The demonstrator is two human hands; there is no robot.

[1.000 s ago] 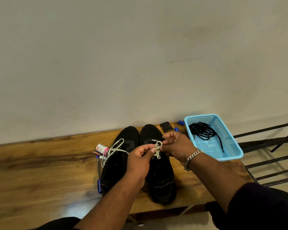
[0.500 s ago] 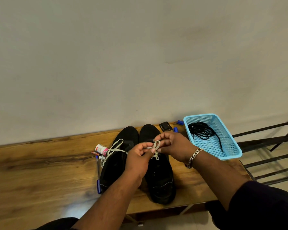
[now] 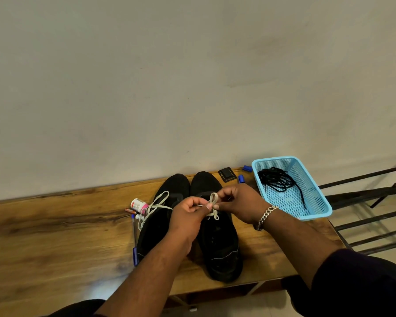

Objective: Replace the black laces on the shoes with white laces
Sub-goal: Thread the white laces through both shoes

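You cannot read any text, number or brand here. The small white bottle [image 3: 138, 204] with the pink cap, lying on the wooden table [image 3: 55, 225] left of the shoes, carries a label with a red mark, but its letters are too small and blurred for you to make out. The thin reddish-brown stick [image 3: 130, 210] just beside the bottle shows a pale print that you also cannot read. The black shoes [image 3: 217, 245] and the blue basket [image 3: 316, 202] show you no legible logo or writing.
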